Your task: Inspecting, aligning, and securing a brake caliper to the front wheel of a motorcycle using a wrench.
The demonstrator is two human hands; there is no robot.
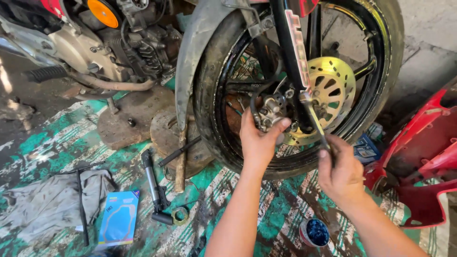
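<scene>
A brake caliper (270, 113) sits at the centre of the frame, against the front wheel (295, 85) of a motorcycle, just left of a gold slotted brake disc (333, 90) and beside the black fork leg (291, 57). The left hand (259, 140) is closed around the caliper from below, thumb pressed on its right edge. To the lower right, the right hand (340, 171) is clenched on the handle of a slim metal tool (314, 119), likely a wrench or driver, whose tip reaches up to a fastener where caliper and fork meet.

To do this step well, the left hand would probably need to keep the caliper steady and square to the disc, so the fastener does not bind. The tool looks best kept straight in line with the fastener, seated fully before force is applied, to avoid slipping against the disc or rounding the head.

Further out, a grey mudguard (195, 52) curves down the wheel's left side. On the green and white patterned floor mat (57, 138) lie a hammer (181, 162), a small hand pump (154, 185), a grey rag (47, 204) and a blue packet (119, 216). A small tin of dark blue grease (315, 232) stands at the bottom, between the forearms. A red body panel (423, 157) rests at the right edge, and the engine (109, 43) fills the upper left.
</scene>
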